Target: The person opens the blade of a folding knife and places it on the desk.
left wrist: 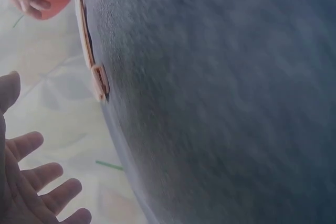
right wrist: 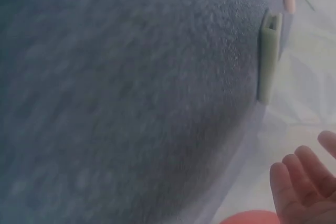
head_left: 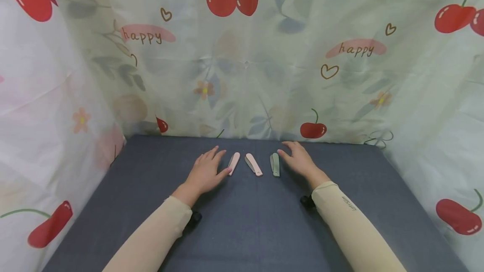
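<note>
- Watching beside the table [head_left: 242,230], I see the left hand [head_left: 206,173] left of centre, fingers loosely spread, gripping nothing; whether its thumb touches the left pink folding tool [head_left: 235,162], I can't tell.
- That one and the middle pink folding tool [head_left: 254,165] lie mid-frame, slanting opposite ways; a light pinch along one handle should spare its neighbour.
- Right of centre lies the green folding tool [head_left: 276,165]; the right hand [head_left: 299,162], just beyond, is empty, fingers relaxed, probably best brought in low.
</note>
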Demonstrator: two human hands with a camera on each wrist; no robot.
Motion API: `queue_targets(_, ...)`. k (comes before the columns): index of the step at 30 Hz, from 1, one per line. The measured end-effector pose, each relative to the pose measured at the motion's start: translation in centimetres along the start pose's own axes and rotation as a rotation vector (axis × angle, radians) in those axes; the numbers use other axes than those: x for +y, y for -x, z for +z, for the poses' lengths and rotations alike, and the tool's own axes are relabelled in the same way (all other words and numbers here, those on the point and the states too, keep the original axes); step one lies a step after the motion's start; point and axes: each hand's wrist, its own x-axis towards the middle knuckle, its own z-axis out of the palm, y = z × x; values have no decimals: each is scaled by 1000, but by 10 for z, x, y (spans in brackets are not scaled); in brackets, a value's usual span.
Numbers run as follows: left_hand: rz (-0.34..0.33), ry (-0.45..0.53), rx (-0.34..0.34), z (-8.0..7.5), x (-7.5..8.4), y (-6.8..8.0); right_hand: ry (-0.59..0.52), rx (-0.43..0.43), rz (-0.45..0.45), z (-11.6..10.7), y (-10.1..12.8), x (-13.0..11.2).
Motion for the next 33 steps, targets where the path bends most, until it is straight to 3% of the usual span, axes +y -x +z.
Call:
queue_targets(15, -12, 117, -6, 8, 25, -15, 70, -133, 111, 15, -23, -14)
queue_targets(21, -10, 120, -14, 15, 31, -21, 91, -172, 148, 19, -27, -10)
queue_targets(28, 12, 125, -9, 23, 36, -23, 135, -200, 133, 24, -27, -14)
queue_targets(33, 2, 156, -17, 26, 42, -24, 113, -213, 223, 25, -29, -21)
